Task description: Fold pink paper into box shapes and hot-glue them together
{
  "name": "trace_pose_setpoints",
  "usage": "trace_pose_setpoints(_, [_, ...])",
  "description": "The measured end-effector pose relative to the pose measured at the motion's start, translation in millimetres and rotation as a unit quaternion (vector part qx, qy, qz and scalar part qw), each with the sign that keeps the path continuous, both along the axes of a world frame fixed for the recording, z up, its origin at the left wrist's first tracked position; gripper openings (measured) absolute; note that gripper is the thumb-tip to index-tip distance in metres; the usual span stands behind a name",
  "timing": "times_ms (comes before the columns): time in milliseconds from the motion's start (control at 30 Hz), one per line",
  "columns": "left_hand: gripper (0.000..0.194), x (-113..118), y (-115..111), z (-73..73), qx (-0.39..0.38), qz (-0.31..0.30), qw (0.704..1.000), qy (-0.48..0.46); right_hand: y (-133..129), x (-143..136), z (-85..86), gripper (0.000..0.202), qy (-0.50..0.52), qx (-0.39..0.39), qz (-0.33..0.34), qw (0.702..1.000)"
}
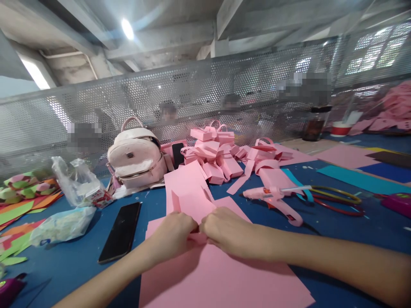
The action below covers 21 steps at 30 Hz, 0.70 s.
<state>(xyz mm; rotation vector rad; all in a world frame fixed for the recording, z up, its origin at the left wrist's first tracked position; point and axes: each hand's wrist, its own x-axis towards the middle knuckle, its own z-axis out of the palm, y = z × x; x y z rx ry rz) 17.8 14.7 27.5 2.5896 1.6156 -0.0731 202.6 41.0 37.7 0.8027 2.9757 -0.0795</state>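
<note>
Both my hands meet over a stack of pink sheets (224, 278) on the blue table. My left hand (178, 233) is closed on a folded pink piece of paper (195, 237), its fingers bent round the near edge. My right hand (221, 229) grips the same piece from the other side, knuckles up and almost touching the left. Part of the piece rises behind my hands as upright flaps; my fingers hide the fold itself. Beyond lies another flat pink sheet (183, 184). To the right rests a pink glue gun (271, 196) with a clear stick in its back.
A black phone (120, 231) lies left of the stack. Behind stand a pale backpack (136, 156) and a pile of small pink paper bags (215, 154). Plastic bags (62, 224) and coloured paper strips are at left. Turquoise sheets (366, 179) lie right, before a perforated metal screen (192, 90).
</note>
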Motion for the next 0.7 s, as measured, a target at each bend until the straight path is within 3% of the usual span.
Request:
trace_pose_setpoints(200, [0.026, -3, -3, 4.7, -0.008, -0.012, 1.000, 0.000, 4, 8, 9.9, 0.020, -0.009, -0.017, -0.026, 0.999])
trace_pose_setpoints(700, [0.020, 5, -7, 1.8, -0.017, -0.002, 1.000, -0.015, 1, 5, 11.6, 0.021, -0.019, -0.029, -0.011, 0.999])
